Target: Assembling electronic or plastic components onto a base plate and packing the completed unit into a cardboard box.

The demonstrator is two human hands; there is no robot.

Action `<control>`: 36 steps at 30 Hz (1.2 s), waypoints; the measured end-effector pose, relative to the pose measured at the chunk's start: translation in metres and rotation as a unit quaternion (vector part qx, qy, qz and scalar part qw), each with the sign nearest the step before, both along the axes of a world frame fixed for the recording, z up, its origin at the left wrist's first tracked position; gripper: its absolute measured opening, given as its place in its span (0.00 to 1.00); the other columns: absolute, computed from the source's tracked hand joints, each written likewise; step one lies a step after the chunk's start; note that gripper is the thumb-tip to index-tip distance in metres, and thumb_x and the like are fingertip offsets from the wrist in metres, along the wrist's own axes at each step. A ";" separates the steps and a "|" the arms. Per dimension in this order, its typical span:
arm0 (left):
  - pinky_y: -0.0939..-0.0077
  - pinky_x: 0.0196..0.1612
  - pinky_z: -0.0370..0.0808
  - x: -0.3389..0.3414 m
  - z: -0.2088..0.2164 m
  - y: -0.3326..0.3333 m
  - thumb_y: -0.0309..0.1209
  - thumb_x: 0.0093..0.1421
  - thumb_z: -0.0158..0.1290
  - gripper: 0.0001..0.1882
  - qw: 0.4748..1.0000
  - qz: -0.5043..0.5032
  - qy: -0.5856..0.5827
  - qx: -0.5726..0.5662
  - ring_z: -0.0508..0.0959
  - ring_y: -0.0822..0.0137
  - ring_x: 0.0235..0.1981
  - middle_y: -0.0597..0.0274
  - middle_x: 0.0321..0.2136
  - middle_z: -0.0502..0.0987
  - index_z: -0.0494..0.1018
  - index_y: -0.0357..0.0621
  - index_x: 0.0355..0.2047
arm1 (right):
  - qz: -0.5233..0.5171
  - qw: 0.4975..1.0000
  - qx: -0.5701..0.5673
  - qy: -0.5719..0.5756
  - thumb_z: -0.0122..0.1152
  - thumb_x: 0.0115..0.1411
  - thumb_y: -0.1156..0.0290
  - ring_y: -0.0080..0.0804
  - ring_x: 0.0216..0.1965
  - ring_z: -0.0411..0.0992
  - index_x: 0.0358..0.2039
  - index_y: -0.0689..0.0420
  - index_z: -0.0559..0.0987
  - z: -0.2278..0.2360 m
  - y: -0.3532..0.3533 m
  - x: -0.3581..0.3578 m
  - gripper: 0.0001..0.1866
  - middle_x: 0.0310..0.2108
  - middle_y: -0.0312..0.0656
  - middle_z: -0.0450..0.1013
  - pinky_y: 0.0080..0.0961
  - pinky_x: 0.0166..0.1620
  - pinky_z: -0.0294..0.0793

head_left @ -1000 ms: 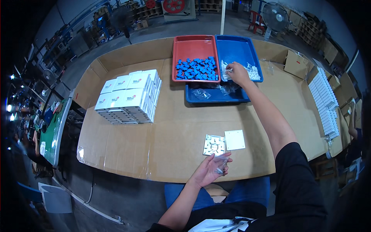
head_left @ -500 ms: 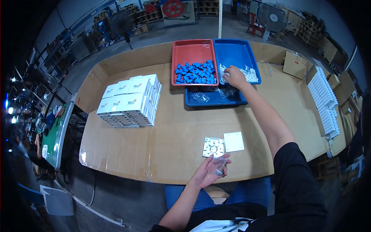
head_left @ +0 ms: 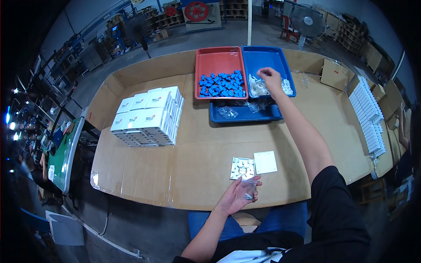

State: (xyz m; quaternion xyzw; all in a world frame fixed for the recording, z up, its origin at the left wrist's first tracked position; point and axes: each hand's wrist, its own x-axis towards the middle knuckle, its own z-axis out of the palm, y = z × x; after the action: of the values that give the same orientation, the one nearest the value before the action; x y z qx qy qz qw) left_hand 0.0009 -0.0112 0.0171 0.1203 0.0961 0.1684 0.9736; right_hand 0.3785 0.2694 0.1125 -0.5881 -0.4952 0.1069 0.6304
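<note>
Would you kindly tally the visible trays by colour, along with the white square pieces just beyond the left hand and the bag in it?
Red tray: 1
Blue trays: 2
White square pieces: 2
Clear bag in the left hand: 1
Total: 6

- We are facing a broad cardboard-covered table (head_left: 131, 175), with grey floor (head_left: 237, 35) stretching beyond it at twelve o'clock.
- We are also seeing a red wheel (head_left: 196, 11) standing at twelve, and a pale pole (head_left: 249, 22) rising between twelve and one.
- At one o'clock, a large fan (head_left: 307, 22) is standing near a red chair (head_left: 287, 30).
- At two, a pale wall (head_left: 383, 24) is closing our view.
- At nine, bright lights (head_left: 12, 126) are glowing beyond a green-topped table (head_left: 66, 153).
</note>
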 end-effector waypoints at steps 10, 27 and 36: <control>0.68 0.50 0.75 0.000 -0.003 0.003 0.53 0.77 0.40 0.34 0.999 0.019 -0.005 0.026 0.76 0.65 0.41 0.59 0.55 0.75 0.62 0.41 0.71 | 0.183 0.966 -0.155 0.097 0.67 0.65 0.74 0.19 0.34 0.75 0.46 0.62 0.82 0.015 -0.183 -0.074 0.10 0.36 0.34 0.80 0.19 0.39 0.74; 0.60 0.51 0.75 -0.003 -0.007 -0.004 0.55 0.77 0.39 0.29 0.999 0.006 0.026 0.044 0.78 0.64 0.42 0.54 0.51 0.77 0.67 0.46 0.64 | 0.358 0.901 -0.245 -0.013 0.69 0.59 0.75 0.25 0.33 0.75 0.39 0.62 0.84 -0.004 -0.315 -0.161 0.08 0.34 0.38 0.79 0.26 0.42 0.75; 0.60 0.51 0.76 -0.006 -0.012 -0.006 0.51 0.76 0.45 0.25 0.994 0.011 0.050 0.101 0.78 0.63 0.43 0.54 0.50 0.76 0.68 0.46 0.62 | 0.500 0.772 -0.381 -0.096 0.63 0.61 0.77 0.29 0.35 0.78 0.38 0.66 0.84 -0.004 -0.293 -0.166 0.07 0.44 0.45 0.79 0.29 0.40 0.80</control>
State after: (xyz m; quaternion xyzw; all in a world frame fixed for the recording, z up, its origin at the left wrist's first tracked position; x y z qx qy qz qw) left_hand -0.0051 -0.0175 0.0056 0.2255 0.1284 0.1821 0.9484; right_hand 0.2122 -0.0240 0.1087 -0.4571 -0.6961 0.5295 0.1619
